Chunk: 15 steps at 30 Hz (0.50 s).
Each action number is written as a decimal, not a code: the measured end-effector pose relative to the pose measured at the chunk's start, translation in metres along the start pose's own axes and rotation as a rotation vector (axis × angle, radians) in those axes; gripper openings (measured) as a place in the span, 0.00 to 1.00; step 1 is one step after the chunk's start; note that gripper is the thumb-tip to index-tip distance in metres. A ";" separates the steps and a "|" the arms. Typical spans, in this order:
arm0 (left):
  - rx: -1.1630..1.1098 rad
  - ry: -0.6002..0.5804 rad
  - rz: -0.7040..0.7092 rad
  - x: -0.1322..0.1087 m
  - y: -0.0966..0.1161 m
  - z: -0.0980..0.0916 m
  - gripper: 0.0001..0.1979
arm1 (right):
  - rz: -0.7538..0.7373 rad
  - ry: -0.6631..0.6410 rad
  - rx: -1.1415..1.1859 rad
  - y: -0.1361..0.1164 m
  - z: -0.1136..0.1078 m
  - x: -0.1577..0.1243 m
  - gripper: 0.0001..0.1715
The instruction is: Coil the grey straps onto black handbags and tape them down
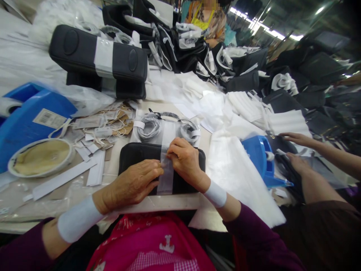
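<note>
nearest the person, a flat black zipped fabric case (pixel 186 177) lay on the bench (pixel 113 165), with the left hand (pixel 135 184) spread flat and holding nothing, pressing down beside a clear plastic band (pixel 167 177) wrapped across the case, and the right hand (pixel 184 160) pinching that band's upper part with curled fingertips. it looked like the banding step, and the next move would likely call for smoothing the band tight. farther off sat coiled grey cables (pixel 150 128), then a stack of banded black cases (pixel 98 60).
</note>
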<state>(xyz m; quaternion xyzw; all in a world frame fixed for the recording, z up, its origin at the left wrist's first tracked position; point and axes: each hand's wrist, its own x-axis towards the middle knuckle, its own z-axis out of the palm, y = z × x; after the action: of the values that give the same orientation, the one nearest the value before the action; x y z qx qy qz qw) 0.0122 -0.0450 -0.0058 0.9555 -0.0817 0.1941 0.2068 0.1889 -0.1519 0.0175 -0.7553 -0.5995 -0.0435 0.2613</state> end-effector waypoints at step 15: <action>0.088 0.019 0.148 0.002 -0.001 0.001 0.16 | 0.006 -0.070 -0.131 -0.003 0.001 -0.001 0.09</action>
<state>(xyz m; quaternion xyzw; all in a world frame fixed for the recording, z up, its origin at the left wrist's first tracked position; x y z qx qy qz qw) 0.0142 -0.0443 -0.0064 0.9531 -0.1418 0.2212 0.1505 0.1859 -0.1517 0.0179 -0.7735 -0.6020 -0.0553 0.1905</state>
